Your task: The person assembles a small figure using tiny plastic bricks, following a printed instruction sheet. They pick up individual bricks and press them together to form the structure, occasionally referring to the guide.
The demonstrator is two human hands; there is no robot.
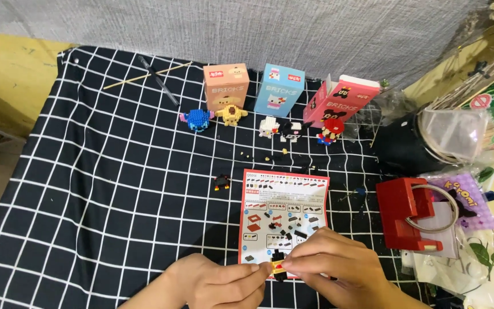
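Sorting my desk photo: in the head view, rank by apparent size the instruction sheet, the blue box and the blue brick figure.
1. instruction sheet, though it lies nearer the camera.
2. blue box.
3. blue brick figure.

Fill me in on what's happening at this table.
A person is fitting tiny toy bricks together. The left hand and right hand pinch a small yellow, red and black brick piece over an instruction sheet. Behind it, five finished brick figures stand before three boxes on the checked cloth.
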